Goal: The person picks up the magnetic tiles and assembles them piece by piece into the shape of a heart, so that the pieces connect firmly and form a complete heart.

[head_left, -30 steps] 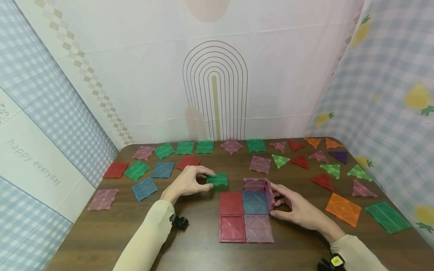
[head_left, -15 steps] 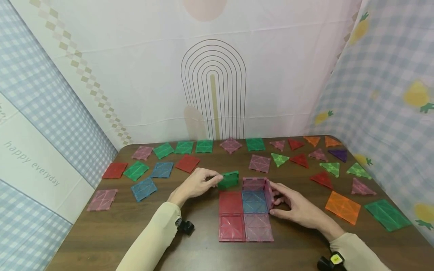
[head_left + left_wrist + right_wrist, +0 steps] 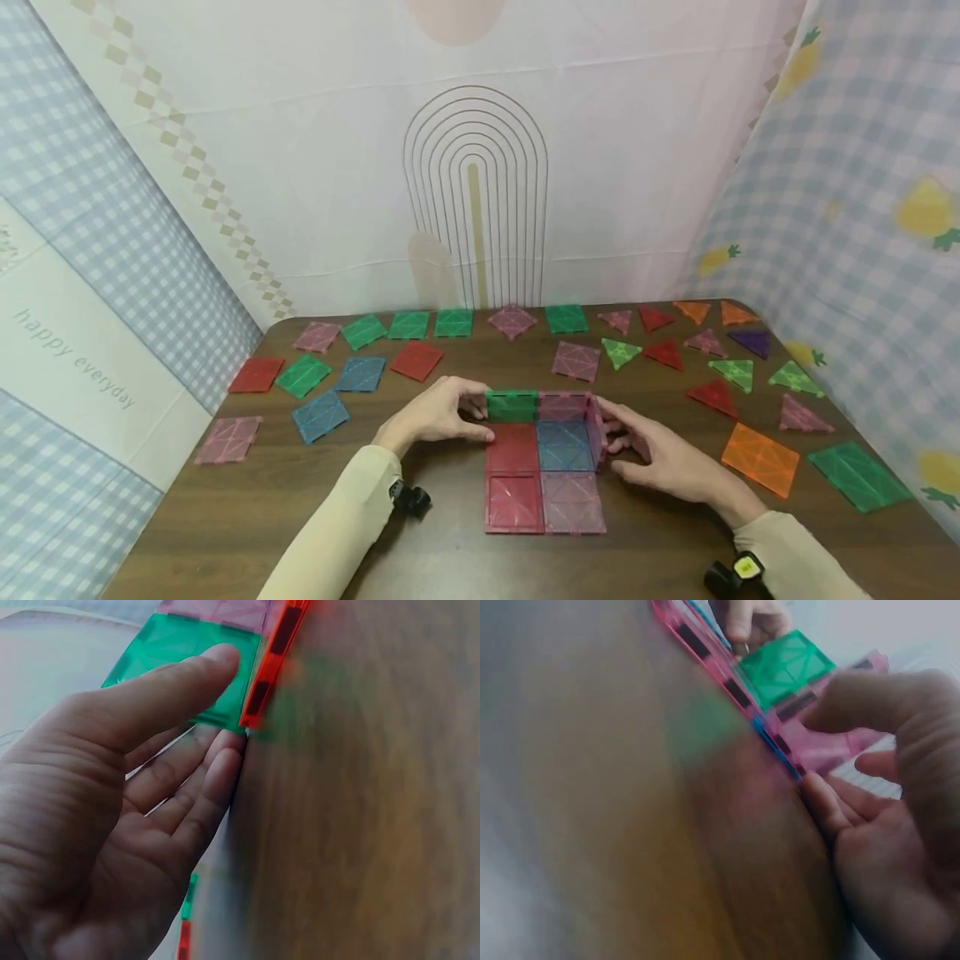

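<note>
Four-square base: two red magnetic tiles point(image 3: 512, 454) on the left, a blue tile point(image 3: 566, 447) and a pink tile point(image 3: 572, 503) on the right. Upright along its back edge stand a green magnetic tile point(image 3: 513, 407) and a pink tile point(image 3: 565, 407), side by side; another pink tile point(image 3: 598, 433) rises on the right edge. My left hand point(image 3: 437, 414) holds the green tile's left end, thumb in front and fingers behind, as the left wrist view shows. My right hand point(image 3: 663, 461) rests its fingertips by the outer face of the right pink wall, its thumb apart from it.
Several square tiles, among them a blue one point(image 3: 321, 415) and a red one point(image 3: 417, 361), lie flat across the left and back of the table point(image 3: 420, 550). Triangles point(image 3: 712, 398) spread over the right, with an orange tile point(image 3: 761, 460) and a green rectangle point(image 3: 859, 477).
My left hand has brought the green tile rightward and turned it upright onto the back edge of the red tile, beside the pink wall. My right thumb has shifted slightly away from the base.
</note>
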Motion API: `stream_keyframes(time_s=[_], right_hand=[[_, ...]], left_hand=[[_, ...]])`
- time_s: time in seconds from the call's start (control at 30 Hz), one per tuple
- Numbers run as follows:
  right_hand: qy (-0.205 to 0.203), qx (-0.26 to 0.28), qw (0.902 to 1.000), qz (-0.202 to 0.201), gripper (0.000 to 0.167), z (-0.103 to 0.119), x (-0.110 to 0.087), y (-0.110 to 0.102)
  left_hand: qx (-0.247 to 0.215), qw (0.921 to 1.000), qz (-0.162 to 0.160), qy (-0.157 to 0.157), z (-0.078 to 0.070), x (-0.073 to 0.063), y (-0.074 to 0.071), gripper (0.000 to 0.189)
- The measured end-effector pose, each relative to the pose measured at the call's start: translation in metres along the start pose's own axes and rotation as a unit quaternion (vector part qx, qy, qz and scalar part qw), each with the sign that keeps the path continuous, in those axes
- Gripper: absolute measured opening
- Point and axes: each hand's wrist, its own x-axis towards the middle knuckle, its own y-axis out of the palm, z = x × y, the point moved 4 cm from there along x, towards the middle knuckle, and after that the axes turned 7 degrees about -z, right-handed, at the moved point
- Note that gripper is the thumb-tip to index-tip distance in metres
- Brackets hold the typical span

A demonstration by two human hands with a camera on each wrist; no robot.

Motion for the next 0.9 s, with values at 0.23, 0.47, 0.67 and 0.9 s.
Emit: stream_keyframes(time_s=[0.23,0.47,0.67,0.9], right_hand=[[-0.011,-0.047,0.9949,-0.088,0.069,-0.015,0.016,-0.012],[0.005,-0.111,0.9801,-0.164,0.059,-0.032,0.045,-0.028],[0.031,-0.152,0.9737,-0.167,0.057,-0.04,0.058,-0.035],[0.026,-0.207,0.965,-0.159,0.047,-0.036,0.06,-0.033]], left_hand=[[-0.003,0.9993,0.037,-0.009,0.006,-0.002,-0.001,0.031],[-0.018,0.9988,0.046,0.0,0.009,-0.003,0.005,0.034],[-0.006,0.9993,0.036,0.008,0.009,-0.003,0.01,0.034],[0.0,0.9996,0.026,0.011,0.008,-0.002,0.006,0.035]])
